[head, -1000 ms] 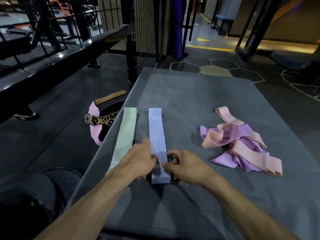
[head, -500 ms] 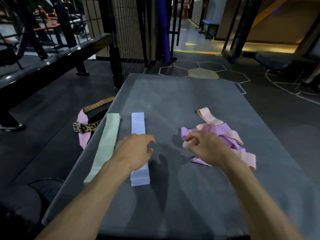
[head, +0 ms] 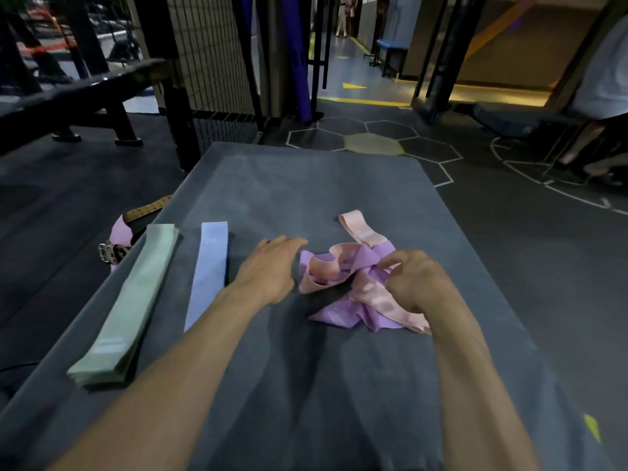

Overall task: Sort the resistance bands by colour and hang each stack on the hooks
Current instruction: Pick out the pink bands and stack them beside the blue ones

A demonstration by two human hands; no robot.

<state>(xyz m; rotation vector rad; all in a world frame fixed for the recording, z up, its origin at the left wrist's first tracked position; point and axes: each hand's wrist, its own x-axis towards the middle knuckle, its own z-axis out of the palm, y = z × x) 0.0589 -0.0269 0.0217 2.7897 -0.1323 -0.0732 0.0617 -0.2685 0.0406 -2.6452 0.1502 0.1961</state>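
Note:
A flat stack of pale green bands (head: 129,300) lies along the left side of the grey mat (head: 306,185). Beside it lies a flat stack of light blue bands (head: 208,270). To the right sits a tangled heap of pink bands (head: 323,268) and purple bands (head: 339,311). My left hand (head: 272,266) hovers with relaxed fingers at the heap's left edge, its fingertips close to a purple band. My right hand (head: 414,280) is curled over the heap's right side and pinches a pink band. No hooks are in view.
A pink and leopard-print lifting belt (head: 117,246) lies on the floor off the mat's left edge. A black bench (head: 85,93) and a wire mesh panel (head: 210,62) stand at the back left. A person's legs (head: 591,154) show at the far right.
Both hands left the blue stack and moved right to the pink and purple heap. My right hand took hold of a pink band; my left hand came up beside the heap.

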